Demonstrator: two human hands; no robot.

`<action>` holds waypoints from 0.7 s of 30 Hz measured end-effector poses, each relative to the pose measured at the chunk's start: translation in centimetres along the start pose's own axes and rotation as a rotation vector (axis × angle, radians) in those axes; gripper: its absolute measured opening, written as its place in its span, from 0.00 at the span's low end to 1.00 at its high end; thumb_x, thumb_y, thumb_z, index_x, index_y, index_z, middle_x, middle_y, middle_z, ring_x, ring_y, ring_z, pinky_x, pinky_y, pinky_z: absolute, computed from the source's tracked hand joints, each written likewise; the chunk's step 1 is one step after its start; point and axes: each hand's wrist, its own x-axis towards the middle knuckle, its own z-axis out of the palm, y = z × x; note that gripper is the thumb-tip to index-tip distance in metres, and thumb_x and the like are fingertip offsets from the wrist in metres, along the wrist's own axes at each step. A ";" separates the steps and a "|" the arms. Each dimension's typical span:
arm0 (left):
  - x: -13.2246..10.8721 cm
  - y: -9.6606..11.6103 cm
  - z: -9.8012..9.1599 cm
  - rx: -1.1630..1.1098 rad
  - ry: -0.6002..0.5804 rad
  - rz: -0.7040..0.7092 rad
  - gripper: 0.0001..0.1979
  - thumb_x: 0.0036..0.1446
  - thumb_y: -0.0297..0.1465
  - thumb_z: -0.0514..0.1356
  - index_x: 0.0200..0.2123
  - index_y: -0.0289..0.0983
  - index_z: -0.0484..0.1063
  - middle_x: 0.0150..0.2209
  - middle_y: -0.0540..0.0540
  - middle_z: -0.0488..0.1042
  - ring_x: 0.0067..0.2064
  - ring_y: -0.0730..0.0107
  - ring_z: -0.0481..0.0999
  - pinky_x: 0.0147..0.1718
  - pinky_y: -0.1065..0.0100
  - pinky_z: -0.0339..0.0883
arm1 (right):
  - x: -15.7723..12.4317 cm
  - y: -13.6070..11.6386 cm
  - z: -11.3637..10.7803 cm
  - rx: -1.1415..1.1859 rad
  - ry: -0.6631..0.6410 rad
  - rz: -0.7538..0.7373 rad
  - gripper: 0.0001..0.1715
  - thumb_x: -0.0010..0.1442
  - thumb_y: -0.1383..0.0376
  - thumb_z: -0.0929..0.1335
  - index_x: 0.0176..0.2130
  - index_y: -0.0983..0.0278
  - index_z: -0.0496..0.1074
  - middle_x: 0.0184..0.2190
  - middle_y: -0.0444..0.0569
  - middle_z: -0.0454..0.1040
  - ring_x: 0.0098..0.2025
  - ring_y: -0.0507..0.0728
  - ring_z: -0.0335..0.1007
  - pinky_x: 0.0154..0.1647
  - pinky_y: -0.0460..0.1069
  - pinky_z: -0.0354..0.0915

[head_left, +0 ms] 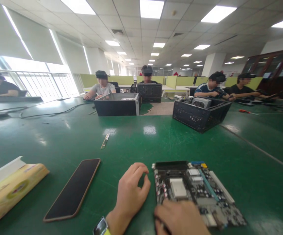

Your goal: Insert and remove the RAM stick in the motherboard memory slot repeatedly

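A motherboard [200, 192] lies flat on the green table, with a pale square processor [178, 188] near its middle and dark memory slots along its far edge. My right hand [180, 215] is at the board's near left corner, its fingers curled round that edge; the hand covers the corner and whatever is under the fingers. Just left of the board, my left hand [133, 189] rests on the table. Its fingers are loosely bent, with a small gap between thumb and forefinger and nothing in it. Farther off, a memory stick [105, 141] lies by itself.
A phone [74, 189] and a yellow tissue pack [14, 192] lie to my left. Across the table are a black computer case [118, 106], an open case [197, 114] and an upright case [149, 93]. A screwdriver [245, 111] and cable [55, 112] lie farther away. Several people sit opposite.
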 end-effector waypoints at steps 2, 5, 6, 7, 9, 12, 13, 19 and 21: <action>0.0 0.1 0.0 0.001 -0.007 0.008 0.07 0.53 0.23 0.53 0.33 0.38 0.67 0.36 0.46 0.72 0.40 0.65 0.72 0.40 0.65 0.66 | 0.6 3.9 -0.8 -0.045 -0.021 0.278 0.08 0.56 0.65 0.62 0.30 0.59 0.70 0.26 0.44 0.76 0.27 0.55 0.73 0.22 0.46 0.52; -0.1 0.2 0.0 0.009 -0.022 0.013 0.08 0.52 0.23 0.53 0.34 0.38 0.68 0.35 0.46 0.72 0.38 0.65 0.72 0.39 0.65 0.67 | 1.2 9.4 -1.9 -0.142 -0.056 0.598 0.11 0.58 0.65 0.59 0.32 0.60 0.70 0.31 0.48 0.78 0.29 0.58 0.74 0.24 0.47 0.52; -0.1 0.2 0.0 0.013 -0.025 0.012 0.08 0.52 0.23 0.53 0.34 0.39 0.68 0.35 0.46 0.72 0.38 0.65 0.72 0.39 0.65 0.67 | 1.2 10.6 -2.2 -0.151 -0.069 0.645 0.11 0.58 0.65 0.59 0.32 0.60 0.70 0.32 0.49 0.78 0.30 0.59 0.74 0.24 0.47 0.52; -0.1 0.2 0.0 0.016 -0.029 0.010 0.09 0.52 0.23 0.53 0.35 0.39 0.68 0.35 0.46 0.72 0.38 0.64 0.72 0.39 0.65 0.67 | 1.2 11.3 -2.5 -0.149 -0.079 0.668 0.11 0.58 0.66 0.59 0.32 0.60 0.70 0.32 0.49 0.78 0.32 0.60 0.74 0.25 0.48 0.52; -0.2 0.3 0.1 0.021 -0.044 0.006 0.09 0.51 0.23 0.53 0.35 0.39 0.68 0.36 0.46 0.72 0.39 0.64 0.73 0.39 0.65 0.68 | 0.9 10.9 -2.9 -0.110 -0.096 0.653 0.11 0.57 0.66 0.60 0.31 0.60 0.71 0.31 0.50 0.78 0.33 0.60 0.73 0.26 0.49 0.54; -0.2 0.4 0.2 0.028 -0.092 0.006 0.09 0.51 0.23 0.54 0.36 0.40 0.69 0.38 0.46 0.72 0.42 0.63 0.72 0.42 0.63 0.68 | 0.3 7.4 -3.8 0.124 -0.155 0.512 0.10 0.55 0.65 0.63 0.29 0.61 0.73 0.27 0.48 0.76 0.31 0.59 0.72 0.29 0.49 0.57; -0.2 0.4 0.2 0.032 -0.110 0.006 0.10 0.51 0.23 0.55 0.36 0.40 0.69 0.40 0.46 0.72 0.43 0.63 0.72 0.43 0.63 0.67 | 0.1 6.1 -4.2 0.291 -0.218 0.441 0.09 0.55 0.64 0.64 0.31 0.60 0.75 0.27 0.47 0.76 0.30 0.57 0.72 0.29 0.48 0.58; 0.0 0.5 0.1 0.075 -0.185 -0.032 0.09 0.48 0.26 0.59 0.36 0.39 0.68 0.49 0.42 0.69 0.51 0.57 0.68 0.48 0.56 0.65 | 0.3 5.3 -4.8 0.873 -0.104 0.396 0.21 0.60 0.54 0.61 0.47 0.61 0.72 0.32 0.47 0.77 0.28 0.53 0.72 0.30 0.48 0.66; -0.1 0.4 0.2 0.080 -0.211 -0.044 0.09 0.48 0.25 0.59 0.35 0.38 0.68 0.49 0.42 0.69 0.51 0.57 0.68 0.49 0.55 0.65 | 0.6 7.5 -3.6 0.635 0.154 0.473 0.20 0.60 0.54 0.62 0.45 0.62 0.73 0.40 0.51 0.77 0.41 0.58 0.72 0.43 0.52 0.66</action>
